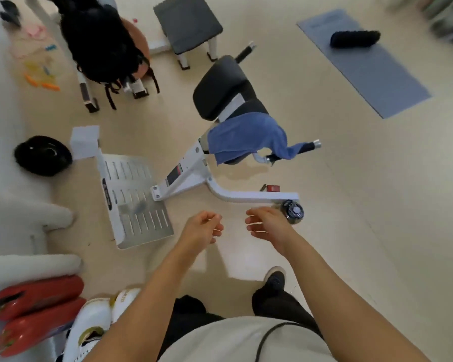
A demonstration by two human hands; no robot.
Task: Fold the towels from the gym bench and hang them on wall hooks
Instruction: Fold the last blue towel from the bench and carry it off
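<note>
A blue towel [246, 135] lies draped over the pad and handle of a white-framed gym bench [191, 173] with black cushions, in the middle of the view. My left hand [203, 228] and my right hand [266, 222] hover side by side above the floor, well short of the towel. Both have loosely curled fingers and hold nothing. No wall hooks are in view.
A metal footplate [136, 197] lies left of the bench base. A small dark bottle [293, 211] stands by the bench foot near my right hand. A padded stool [187, 24], a black bag [100, 40], a grey mat [364, 64] with a black roller, and red pads [34, 309] surround the area.
</note>
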